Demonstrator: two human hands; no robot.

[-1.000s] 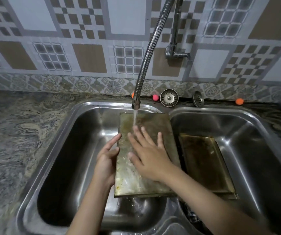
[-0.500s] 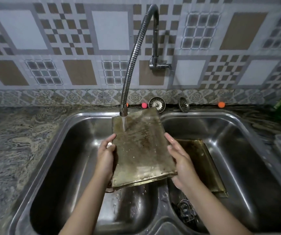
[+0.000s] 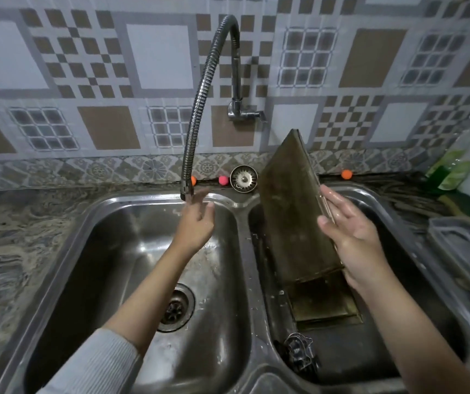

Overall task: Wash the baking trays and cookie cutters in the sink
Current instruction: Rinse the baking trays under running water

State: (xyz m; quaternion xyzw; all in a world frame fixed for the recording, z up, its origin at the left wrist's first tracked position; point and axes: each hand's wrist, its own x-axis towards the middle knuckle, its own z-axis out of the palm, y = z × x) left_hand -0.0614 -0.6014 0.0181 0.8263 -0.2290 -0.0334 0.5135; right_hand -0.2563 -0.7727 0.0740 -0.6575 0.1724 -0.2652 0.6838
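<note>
Holding a baking tray (image 3: pixel 293 211) upright, the right hand (image 3: pixel 350 231) grips its edge (left hand (image 3: pixel 196 223) loose, empty).

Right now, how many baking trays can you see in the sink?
2. One tray stands on edge over the right basin, held by the right hand. The other tray lies flat on that basin's bottom beneath it. More could be hidden underneath.

A double sink (image 3: pixel 239 211) is set in the desk (image 3: pixel 15 237). A baking tray (image 3: pixel 293 217) stands upright in the right basin, above another tray (image 3: pixel 324 305) lying flat; cookie cutters (image 3: pixel 299 351) at 6 o'clock of it.
</note>
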